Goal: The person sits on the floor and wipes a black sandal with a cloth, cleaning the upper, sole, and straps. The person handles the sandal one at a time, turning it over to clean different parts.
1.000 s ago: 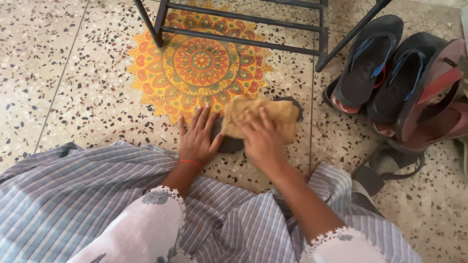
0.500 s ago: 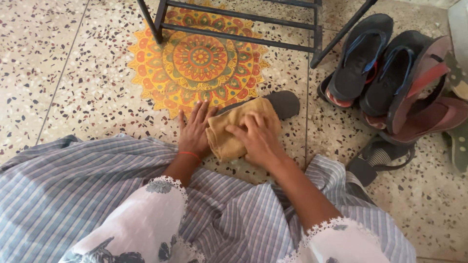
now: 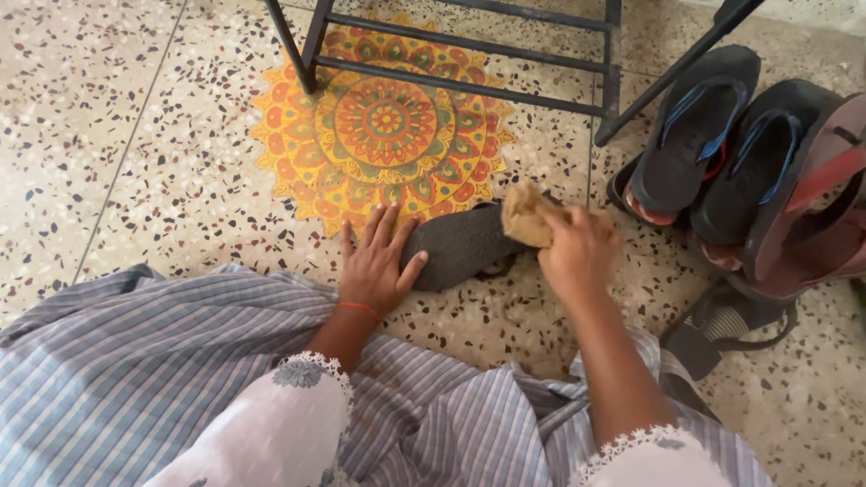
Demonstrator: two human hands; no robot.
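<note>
Now my left hand (image 3: pixel 377 263) lies flat and spread, pinning the grey sandal (image 3: pixel 460 245) at the mandala decal's (image 3: pixel 386 122) lower edge, while my right hand (image 3: pixel 577 252) grips the tan cloth (image 3: pixel 526 215); firm strokes probably clean best.

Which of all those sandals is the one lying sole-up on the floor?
The grey sandal between the left hand and right hand. It lies alone, flat and sole-up; the others are stacked at the right with their straps showing.

Speckled terrazzo floor (image 3: pixel 162 135) with a bright mandala decal (image 3: pixel 383 122) beneath a dark metal rack (image 3: pixel 469 63)
</note>
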